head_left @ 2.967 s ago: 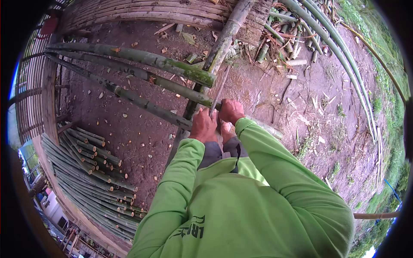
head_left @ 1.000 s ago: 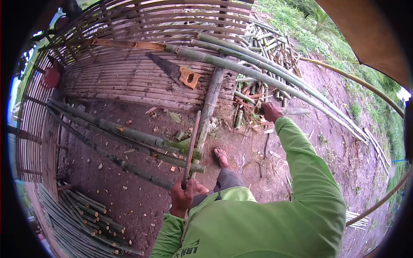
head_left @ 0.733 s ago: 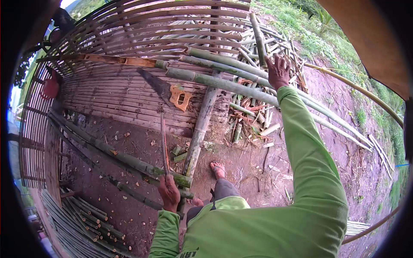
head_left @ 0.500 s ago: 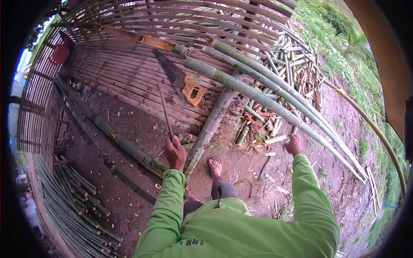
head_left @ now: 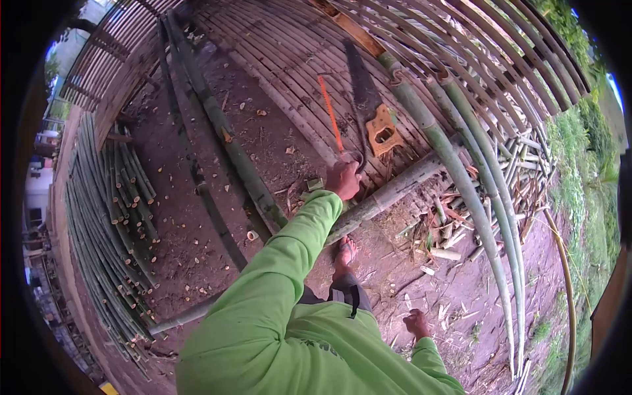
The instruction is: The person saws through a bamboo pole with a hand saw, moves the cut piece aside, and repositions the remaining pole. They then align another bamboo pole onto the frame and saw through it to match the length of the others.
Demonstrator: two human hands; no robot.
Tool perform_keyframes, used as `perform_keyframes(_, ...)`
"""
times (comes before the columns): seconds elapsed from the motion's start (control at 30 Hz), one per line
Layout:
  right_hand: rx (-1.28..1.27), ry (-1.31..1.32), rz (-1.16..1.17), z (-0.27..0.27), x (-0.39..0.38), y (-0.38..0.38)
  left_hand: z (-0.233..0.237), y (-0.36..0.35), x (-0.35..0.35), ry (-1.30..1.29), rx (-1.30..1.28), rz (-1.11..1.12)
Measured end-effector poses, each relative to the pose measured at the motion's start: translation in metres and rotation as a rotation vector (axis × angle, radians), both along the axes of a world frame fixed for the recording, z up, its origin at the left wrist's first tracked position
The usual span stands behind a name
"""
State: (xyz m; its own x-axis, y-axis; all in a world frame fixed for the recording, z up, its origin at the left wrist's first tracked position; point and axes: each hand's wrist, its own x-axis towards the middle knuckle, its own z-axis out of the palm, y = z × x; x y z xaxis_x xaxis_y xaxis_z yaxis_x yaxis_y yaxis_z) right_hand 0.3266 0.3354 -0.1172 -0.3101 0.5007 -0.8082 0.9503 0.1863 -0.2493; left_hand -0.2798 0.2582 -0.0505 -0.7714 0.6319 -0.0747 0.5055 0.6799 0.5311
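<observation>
My left hand (head_left: 343, 179) is closed around the handle of a hacksaw with an orange blade (head_left: 330, 113) and a thin dark frame. The hacksaw points away from me over the slatted bamboo platform (head_left: 283, 85). Just right of it, a handsaw (head_left: 384, 131) with a yellow-orange wooden handle lies on the slats. A thick bamboo pole (head_left: 395, 194) runs along the platform's near edge, close to my left hand. Low on the right, my right hand (head_left: 416, 324) hangs over the dirt with its fingers curled, and nothing shows in them.
Long green bamboo poles (head_left: 434, 131) lie across the right of the platform, sloping to the ground. Cut bamboo pieces (head_left: 526, 164) are heaped behind them. More poles (head_left: 224, 135) lie on the left, beside a stack of thin bamboo (head_left: 99, 217). My foot (head_left: 347, 250) stands near the pole.
My view has swung left. My left hand has turned the hacksaw, so its orange blade and frame now show. My right hand has dropped back toward my body.
</observation>
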Motion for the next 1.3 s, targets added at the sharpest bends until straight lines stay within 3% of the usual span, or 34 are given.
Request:
perform_keyframes(0.03,0.047,0.077,0.029,0.001,-0.023,0.007,0.024,-0.019,0.005,-0.164,0.024,0.045)
perform_keyframes(0.1,0.027,0.256,0.093,0.022,-0.099,0.018,0.062,-0.073,0.016,-0.214,-0.005,0.055)
perform_keyframes(0.13,0.018,0.254,0.265,0.043,-0.149,0.011,0.071,-0.105,0.020,-0.237,0.003,0.069)
perform_keyframes(0.2,-0.108,0.395,0.312,0.097,-0.251,-0.023,0.081,-0.174,0.035,-0.134,0.001,0.166)
perform_keyframes(0.27,-0.105,0.585,0.518,0.115,-0.329,-0.067,0.080,-0.245,0.049,-0.184,0.157,0.320)
perform_keyframes(0.33,0.050,0.814,0.719,0.132,-0.396,-0.115,0.076,-0.308,0.057,-0.184,0.180,0.396)
perform_keyframes(0.4,0.120,0.889,0.836,0.127,-0.445,-0.163,0.092,-0.349,0.058,-0.154,0.172,0.414)
perform_keyframes(0.43,0.171,0.712,0.829,0.144,-0.465,-0.192,0.097,-0.368,0.058,-0.139,0.169,0.421)
perform_keyframes(0.5,0.286,0.448,0.819,0.141,-0.481,-0.239,0.064,-0.402,0.063,-0.206,0.201,0.440)
perform_keyframes(0.57,0.372,0.289,0.760,0.145,-0.489,-0.269,0.076,-0.418,0.052,-0.200,0.227,0.414)
perform_keyframes(0.6,0.404,0.263,0.742,0.145,-0.491,-0.275,0.099,-0.420,0.049,-0.171,0.236,0.386)
perform_keyframes(0.7,0.422,0.163,0.724,0.148,-0.493,-0.285,0.064,-0.440,0.046,-0.249,0.214,0.282)
perform_keyframes(0.83,0.445,0.138,0.706,0.141,-0.491,-0.292,0.069,-0.441,0.037,-0.252,0.228,0.161)
perform_keyframes(0.93,0.424,0.203,0.727,0.141,-0.495,-0.287,0.065,-0.441,0.024,-0.394,0.265,0.128)
perform_keyframes(0.97,0.422,0.231,0.727,0.137,-0.493,-0.284,0.039,-0.441,0.021,-0.349,0.236,0.107)
perform_keyframes(1.07,0.447,0.268,0.661,0.141,-0.480,-0.292,0.064,-0.449,0.007,-0.414,0.199,0.110)
perform_keyframes(1.13,0.514,0.174,0.649,0.161,-0.483,-0.307,0.074,-0.457,0.005,-0.440,0.307,0.189)
perform_keyframes(1.2,0.511,0.136,0.637,0.145,-0.484,-0.303,0.082,-0.466,0.005,-0.484,0.365,0.286)
perform_keyframes(1.3,0.430,0.118,0.622,0.144,-0.487,-0.288,0.055,-0.474,0.013,-0.620,0.444,0.361)
